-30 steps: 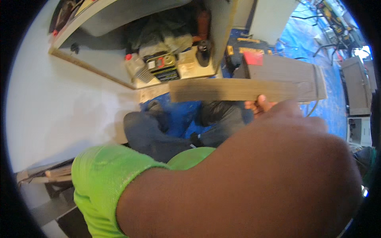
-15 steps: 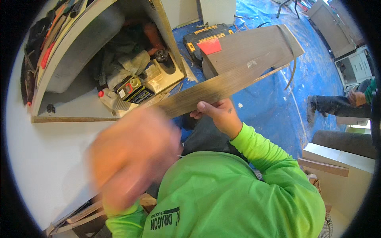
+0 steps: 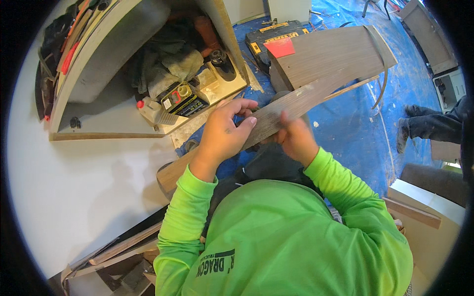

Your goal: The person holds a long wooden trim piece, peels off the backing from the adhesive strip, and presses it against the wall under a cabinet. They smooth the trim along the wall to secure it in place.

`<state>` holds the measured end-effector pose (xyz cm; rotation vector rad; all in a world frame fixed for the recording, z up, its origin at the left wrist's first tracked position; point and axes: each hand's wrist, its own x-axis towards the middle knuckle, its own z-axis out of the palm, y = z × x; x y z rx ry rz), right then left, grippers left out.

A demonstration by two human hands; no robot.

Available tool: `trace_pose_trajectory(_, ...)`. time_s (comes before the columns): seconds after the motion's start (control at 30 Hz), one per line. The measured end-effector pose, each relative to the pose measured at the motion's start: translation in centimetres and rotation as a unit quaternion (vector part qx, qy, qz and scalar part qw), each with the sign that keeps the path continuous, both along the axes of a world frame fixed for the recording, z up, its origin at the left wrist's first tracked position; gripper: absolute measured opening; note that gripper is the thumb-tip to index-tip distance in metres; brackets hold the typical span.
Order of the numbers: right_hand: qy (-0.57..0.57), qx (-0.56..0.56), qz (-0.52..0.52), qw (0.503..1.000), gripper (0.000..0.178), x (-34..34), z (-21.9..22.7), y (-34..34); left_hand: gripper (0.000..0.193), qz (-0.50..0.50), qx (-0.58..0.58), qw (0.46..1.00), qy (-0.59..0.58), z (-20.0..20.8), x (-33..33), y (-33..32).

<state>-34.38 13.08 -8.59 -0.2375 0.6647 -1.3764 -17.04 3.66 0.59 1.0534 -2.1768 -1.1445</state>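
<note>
A long grey-brown wood-grain plank (image 3: 276, 112) runs from lower left to upper right in front of my chest. My left hand (image 3: 224, 129) is closed over its upper edge near the middle, fingers curled on top. My right hand (image 3: 295, 136) grips the same plank from below and behind, just right of the left hand. Both arms wear bright green sleeves. The plank's far end overlaps a larger grey panel (image 3: 335, 54) that rests tilted on the blue floor covering.
A white cabinet (image 3: 89, 172) with an open recess holding rags, bottles and cans (image 3: 177, 96) stands at left. A yellow-black tool case (image 3: 276, 34) lies beyond the panel. Another person's legs (image 3: 434, 126) show at right. Wood strips (image 3: 113, 251) lie at lower left.
My left hand, blurred and near the camera before, has come down onto the plank. The plank has lowered and tilted; the right hand has stayed on it.
</note>
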Motion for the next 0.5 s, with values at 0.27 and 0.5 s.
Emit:
trace_pose_trajectory(0.27, 0.193, -0.055, -0.095, 0.975, 0.031, -2.6, 3.7, -1.1, 0.014, 0.006, -0.045, 0.998, 0.039, -1.3, 0.2, -0.1)
trace_pose_trajectory(0.5, 0.286, -0.121, -0.115, 0.943, 0.032, -2.1, 7.5, -1.3, 0.006, 0.09, -0.074, 0.984, 0.136, -0.9, -0.1, 1.1)
